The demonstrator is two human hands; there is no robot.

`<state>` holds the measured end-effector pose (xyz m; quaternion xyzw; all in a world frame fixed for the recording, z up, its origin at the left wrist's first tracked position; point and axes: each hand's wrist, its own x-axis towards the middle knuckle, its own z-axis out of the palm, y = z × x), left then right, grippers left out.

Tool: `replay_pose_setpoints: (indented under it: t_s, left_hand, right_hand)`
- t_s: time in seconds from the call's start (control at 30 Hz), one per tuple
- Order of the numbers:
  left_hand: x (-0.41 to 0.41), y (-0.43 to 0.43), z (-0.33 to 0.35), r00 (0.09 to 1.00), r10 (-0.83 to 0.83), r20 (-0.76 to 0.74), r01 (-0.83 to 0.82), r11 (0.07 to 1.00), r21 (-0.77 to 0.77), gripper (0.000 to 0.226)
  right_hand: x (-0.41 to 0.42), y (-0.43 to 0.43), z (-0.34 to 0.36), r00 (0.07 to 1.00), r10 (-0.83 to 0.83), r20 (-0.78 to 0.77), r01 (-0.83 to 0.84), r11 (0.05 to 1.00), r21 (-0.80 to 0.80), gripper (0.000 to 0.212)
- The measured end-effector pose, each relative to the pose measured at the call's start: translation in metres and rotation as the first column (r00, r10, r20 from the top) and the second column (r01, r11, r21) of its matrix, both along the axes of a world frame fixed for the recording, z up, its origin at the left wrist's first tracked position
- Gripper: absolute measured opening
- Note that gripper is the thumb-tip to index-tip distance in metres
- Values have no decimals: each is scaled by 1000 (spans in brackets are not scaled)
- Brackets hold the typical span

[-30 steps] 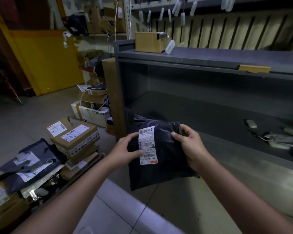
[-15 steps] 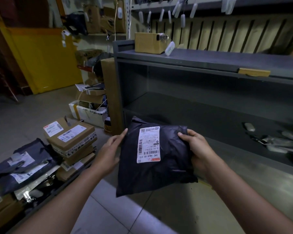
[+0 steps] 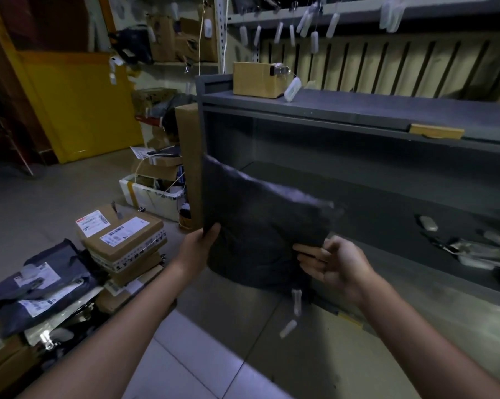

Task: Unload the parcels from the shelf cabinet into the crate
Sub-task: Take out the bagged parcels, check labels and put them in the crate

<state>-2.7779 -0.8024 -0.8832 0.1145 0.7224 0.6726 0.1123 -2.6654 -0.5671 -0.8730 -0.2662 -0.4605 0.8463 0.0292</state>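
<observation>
Tiles (image 3: 185, 370) lie by the grey metal cabinet (image 3: 300, 110). My left hand (image 3: 200, 246) grips the black plastic parcel (image 3: 257, 226); my flat right hand (image 3: 338, 263) touches it. Labels (image 3: 122, 233) look too blurry.

Matt dark plastic mailer bag (image 3: 260, 226); grey painted metal shelf cabinet (image 3: 358, 110); brown cardboard boxes (image 3: 125, 240) with white paper labels; glossy floor tiles (image 3: 208, 355).

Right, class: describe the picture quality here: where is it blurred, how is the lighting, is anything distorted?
Head view: dim overall, deep shadow inside the shelf cabinet; motion blur smears the dark parcel and the white tags beneath it; the wide-angle lens bows the cabinet's straight edges.
</observation>
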Motion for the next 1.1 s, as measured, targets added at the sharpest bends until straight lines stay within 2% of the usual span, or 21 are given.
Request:
replay_pose_setpoints:
  t_s: [0.07,0.13,0.17,0.23,0.33,0.43,0.6,0.63,0.67,0.7,0.77,0.8,0.83,0.87,0.93,1.1]
  left_hand:
    - [-2,2,5,998,55,21,-56,998,27,30]
    - [-6,3,1,998,65,0,-65,998,-15,32]
    - [-6,2,1,998,66,-8,-66,997,-28,31]
    - [-7,1,-1,999,50,-5,-50,998,-33,30]
    - [-4,0,-4,998,-49,-24,47,995,-86,31]
    - [-4,-2,-5,997,-51,-52,46,995,-84,32]
    - [-10,-9,-6,995,-33,-93,27,998,-63,30]
    - [-11,-9,-6,995,-32,-93,27,998,-53,30]
    - [-12,-9,-5,995,-35,-91,31,998,-45,31]
    - [-12,-9,-4,996,-37,-85,33,999,-42,30]
    - [-13,-10,-4,996,-47,-70,44,998,-43,30]
    - [-13,-10,-4,997,-51,-63,48,998,-37,30]
    - [-12,-11,-3,997,-56,-54,54,998,-24,32]
    - [-12,-11,-4,997,-58,-40,58,998,-5,34]
    - [-11,-11,-1,998,-67,-2,67,997,35,35]
    - [-11,-12,0,987,-114,113,98,986,138,39]
  right_hand:
    - [-1,-1,1,996,84,2,-84,992,95,36]
    - [0,-4,2,993,114,28,-118,954,276,22]
    - [1,-6,2,995,93,44,-103,926,364,14]
    - [0,-6,-2,997,44,64,-70,856,512,20]
    - [-3,-4,-4,997,5,82,-51,818,573,27]
    - [-3,-2,-5,997,13,82,-61,790,610,26]
    - [-10,7,-6,1000,-31,1,19,642,766,34]
    - [-9,9,-6,997,-65,-40,69,541,838,27]
    - [-7,12,-6,992,-89,-89,117,384,916,18]
    - [-2,13,-6,985,-94,-142,157,184,970,25]
    - [4,19,-10,967,24,-252,252,-193,948,52]
    - [6,23,-13,958,98,-271,288,-326,900,60]
    - [8,23,-14,953,146,-264,301,-418,857,65]
    - [7,27,-20,948,181,-262,318,-483,816,69]
    - [5,30,-28,938,235,-256,345,-551,760,76]
    - [2,23,-41,922,298,-248,383,-599,703,93]
